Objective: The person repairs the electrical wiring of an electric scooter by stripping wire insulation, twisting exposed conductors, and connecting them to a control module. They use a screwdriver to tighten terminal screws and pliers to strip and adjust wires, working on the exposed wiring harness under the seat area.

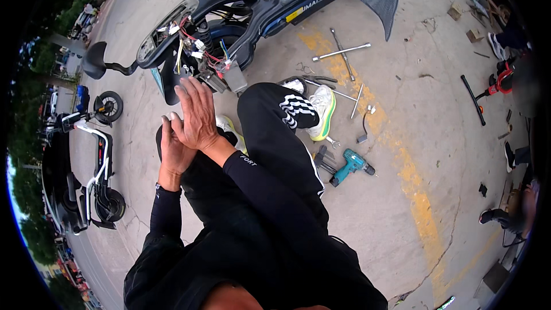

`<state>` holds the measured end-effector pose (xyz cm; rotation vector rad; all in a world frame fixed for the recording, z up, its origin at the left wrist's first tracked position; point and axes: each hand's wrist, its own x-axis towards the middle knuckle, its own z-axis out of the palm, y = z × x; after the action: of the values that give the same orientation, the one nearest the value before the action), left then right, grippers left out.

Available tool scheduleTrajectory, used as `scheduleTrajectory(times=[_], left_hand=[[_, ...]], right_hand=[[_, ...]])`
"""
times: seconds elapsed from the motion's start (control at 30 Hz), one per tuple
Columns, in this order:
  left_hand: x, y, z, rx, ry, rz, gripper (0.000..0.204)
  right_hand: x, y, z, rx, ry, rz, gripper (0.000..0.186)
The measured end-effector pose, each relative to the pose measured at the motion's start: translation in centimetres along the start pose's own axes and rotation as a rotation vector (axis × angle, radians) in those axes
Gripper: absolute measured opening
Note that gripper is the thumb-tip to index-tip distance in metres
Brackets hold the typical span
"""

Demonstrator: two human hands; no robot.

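My right hand (198,113) is held in front of my knees, its fingers stretched out and nothing visible in it. Partly behind it, my left hand (174,152) touches or nearly touches its palm; the left fingers that show are straight. Just beyond the hands stands a dark electric scooter (275,14) with its front cover off. A bundle of loose wires (186,37) with white connectors spills from it. A silver metal box (234,77) hangs among the red and blue wires, close to my right fingertips.
On the concrete lie a cross-shaped lug wrench (341,53), a T-handle wrench (357,101), a short cable with connectors (363,137) and a teal cordless drill (346,167). A white-framed electric bike (102,163) stands left. Other people's feet (497,47) show at right.
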<state>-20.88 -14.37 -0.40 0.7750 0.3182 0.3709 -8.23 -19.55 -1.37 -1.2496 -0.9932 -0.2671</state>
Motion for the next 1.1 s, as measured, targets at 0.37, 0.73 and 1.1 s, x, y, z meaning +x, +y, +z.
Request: scheduleTrajectory(times=[0.37, 0.73, 1.1], left_hand=[[3.6, -2.4, 5.2, 0.445, -0.315, 0.022, 0.095], [15.8, -7.8, 4.0, 2.151, -1.002, -0.162, 0.042], [16.8, -11.6, -4.9, 2.089, -0.77, -0.047, 0.032]], right_hand=[[2.2, -1.7, -4.3, -0.003, -0.519, -0.483, 0.07], [20.9, 35.5, -19.1, -0.926, -0.524, 0.686, 0.056], [37.0, 58.1, -16.2, -1.47, -0.644, 0.549, 0.047]])
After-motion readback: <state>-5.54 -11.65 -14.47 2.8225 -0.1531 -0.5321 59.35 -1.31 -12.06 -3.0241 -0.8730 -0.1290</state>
